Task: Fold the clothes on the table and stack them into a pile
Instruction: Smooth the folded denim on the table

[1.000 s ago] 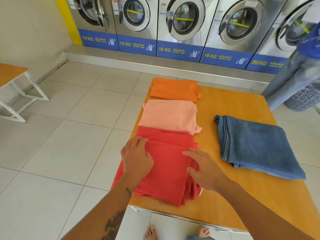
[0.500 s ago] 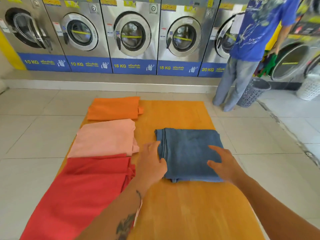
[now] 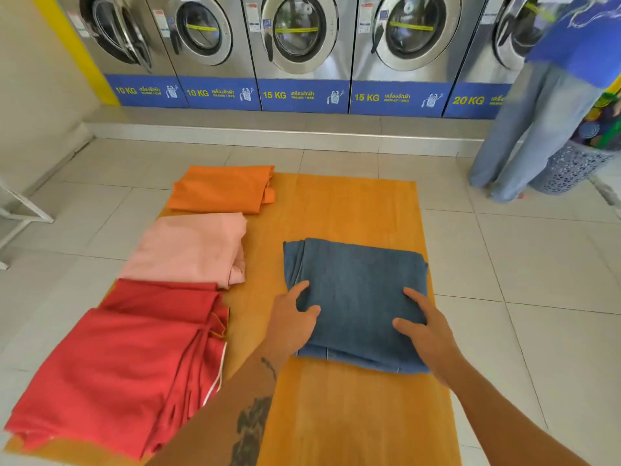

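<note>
Two hands, left (image 3: pixel 290 322) and right (image 3: pixel 426 331), fingers spread flat (gripping nothing) on neatly folded blue denim (image 3: pixel 359 290).

A bright laundromat with a row of steel machines along the far wall.

Stainless front-loading washing machines (image 3: pixel 295 38) stand side by side on a low grey raised plinth (image 3: pixel 268 129), each with a blue base panel marked 10 KG, 15 KG or 20 KG. The floor is pale square ceramic tiles (image 3: pixel 537 280). A cream wall (image 3: pixel 30 79) with a yellow vertical stripe (image 3: pixel 74 52) runs along the left, by white metal furniture legs (image 3: pixel 20 216). At right a person in wide light-blue trousers (image 3: pixel 527 129) stands beside a perforated grey laundry basket (image 3: pixel 571 169).
</note>
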The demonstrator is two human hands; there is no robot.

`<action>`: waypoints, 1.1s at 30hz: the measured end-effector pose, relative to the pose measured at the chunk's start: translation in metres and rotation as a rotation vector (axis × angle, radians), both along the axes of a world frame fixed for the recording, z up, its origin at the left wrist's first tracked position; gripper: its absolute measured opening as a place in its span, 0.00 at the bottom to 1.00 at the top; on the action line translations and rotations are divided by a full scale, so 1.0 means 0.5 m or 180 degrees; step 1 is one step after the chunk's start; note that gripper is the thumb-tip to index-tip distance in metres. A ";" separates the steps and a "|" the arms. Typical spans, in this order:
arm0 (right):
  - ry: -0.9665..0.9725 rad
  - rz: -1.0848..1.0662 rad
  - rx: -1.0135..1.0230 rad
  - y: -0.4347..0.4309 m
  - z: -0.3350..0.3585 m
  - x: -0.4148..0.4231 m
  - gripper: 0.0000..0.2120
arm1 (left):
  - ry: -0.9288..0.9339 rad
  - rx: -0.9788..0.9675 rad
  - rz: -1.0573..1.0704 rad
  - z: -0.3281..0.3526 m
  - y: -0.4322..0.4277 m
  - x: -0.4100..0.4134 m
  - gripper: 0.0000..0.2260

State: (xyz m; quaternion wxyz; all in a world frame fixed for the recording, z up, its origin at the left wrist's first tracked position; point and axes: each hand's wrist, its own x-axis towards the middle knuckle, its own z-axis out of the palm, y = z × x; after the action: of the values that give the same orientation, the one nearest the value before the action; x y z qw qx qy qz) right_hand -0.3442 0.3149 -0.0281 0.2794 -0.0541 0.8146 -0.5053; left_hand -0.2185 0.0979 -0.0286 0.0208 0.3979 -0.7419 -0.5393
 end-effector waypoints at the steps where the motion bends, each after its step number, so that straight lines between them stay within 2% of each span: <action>1: -0.0040 -0.0017 -0.0021 -0.009 -0.002 -0.009 0.30 | 0.0077 0.0048 0.0042 -0.004 -0.005 -0.004 0.24; 6: 0.0013 -0.0014 -0.0002 -0.078 0.012 -0.082 0.33 | 0.0415 0.0054 0.0118 -0.008 -0.053 -0.062 0.23; 12: 0.0517 0.0048 0.0242 -0.202 0.059 -0.256 0.32 | 0.0752 -0.0358 0.0154 0.013 -0.156 -0.225 0.23; 14: 0.0699 -0.0031 0.0405 -0.233 0.054 -0.309 0.31 | 0.0723 -0.0506 -0.0001 0.004 -0.194 -0.280 0.24; 17: 0.0851 -0.0077 0.0845 -0.258 0.017 -0.353 0.31 | 0.0341 -0.0906 -0.0457 -0.038 -0.234 -0.330 0.27; 23: 0.0921 -0.0159 0.1096 -0.263 -0.044 -0.351 0.31 | 0.0369 -0.1460 -0.0542 -0.105 -0.245 -0.331 0.27; 29: 0.0726 0.0260 0.1570 -0.255 0.005 -0.323 0.34 | 0.0246 -0.1089 -0.0695 -0.057 -0.256 -0.312 0.26; 31: 0.0850 0.0412 0.2040 -0.250 0.027 -0.285 0.36 | 0.0160 -0.1182 -0.0718 -0.027 -0.256 -0.280 0.23; 33: 0.1240 0.0525 0.2277 -0.239 0.054 -0.234 0.36 | 0.0190 -0.1354 -0.0662 0.010 -0.250 -0.230 0.19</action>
State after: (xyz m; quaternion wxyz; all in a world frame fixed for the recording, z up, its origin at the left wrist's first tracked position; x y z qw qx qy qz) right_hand -0.4612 0.1952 -0.0012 0.1609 -0.1133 0.9694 -0.1466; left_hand -0.3333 -0.0271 -0.0237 0.0704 0.2899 -0.8748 -0.3817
